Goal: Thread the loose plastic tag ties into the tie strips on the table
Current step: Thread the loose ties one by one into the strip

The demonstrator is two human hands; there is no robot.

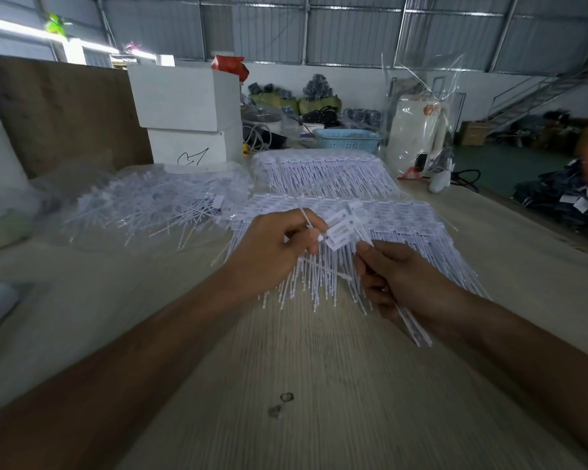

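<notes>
On the near bench [319,368], pale wood with two small dark marks, both forearms reach in from the lower corners. The left hand [272,252] has its fingers curled, pinching a loose tie [306,218] beside the flat tags [345,228] of a short strip lifted off the bench. The right hand [397,276] grips a bundle of ties [416,329] whose ends stick out below the palm, its thumb and forefinger closed near the tags. Under both hands lies a tie strip [404,228], tags in a row at the far edge and tails fanned toward the person. A second strip [323,171] lies just behind it. To the left, a heap of loose ties [150,205] rests in a clear plastic bag spread on the bench. Farther back stand two stacked white boxes [187,113], the lower one marked with a black scribble, against a brown board [65,110]. Right of the boxes sits a blue basket [347,139]; its contents cannot be made out. Beside it stands a white object wrapped in a clear bag [418,127].
</notes>
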